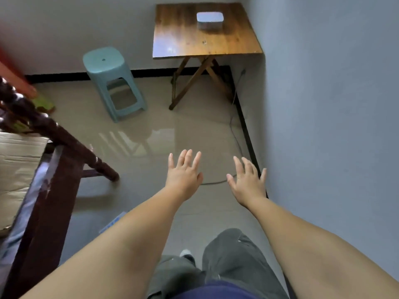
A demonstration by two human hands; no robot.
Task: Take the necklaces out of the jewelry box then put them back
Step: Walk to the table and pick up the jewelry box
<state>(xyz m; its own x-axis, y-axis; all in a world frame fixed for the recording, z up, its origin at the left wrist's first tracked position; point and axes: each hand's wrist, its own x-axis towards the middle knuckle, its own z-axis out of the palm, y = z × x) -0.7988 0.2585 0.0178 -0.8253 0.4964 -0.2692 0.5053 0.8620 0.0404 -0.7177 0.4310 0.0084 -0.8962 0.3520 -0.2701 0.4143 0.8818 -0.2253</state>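
A pale grey-blue jewelry box (pixel 209 20) with rounded corners sits closed on the far part of a small wooden folding table (pixel 187 39) in the room's corner. No necklace is visible. My left hand (pixel 184 173) and my right hand (pixel 248 180) are stretched out in front of me over the floor, palms down, fingers spread, holding nothing. Both hands are well short of the table and the box.
A light teal plastic stool (pixel 112 80) stands left of the table. A dark wooden furniture frame (pixel 54 147) with cardboard on it fills the left side. A thin cable (pixel 235 130) runs along the floor by the right wall (pixel 323 104). Shiny tiled floor lies between me and the table.
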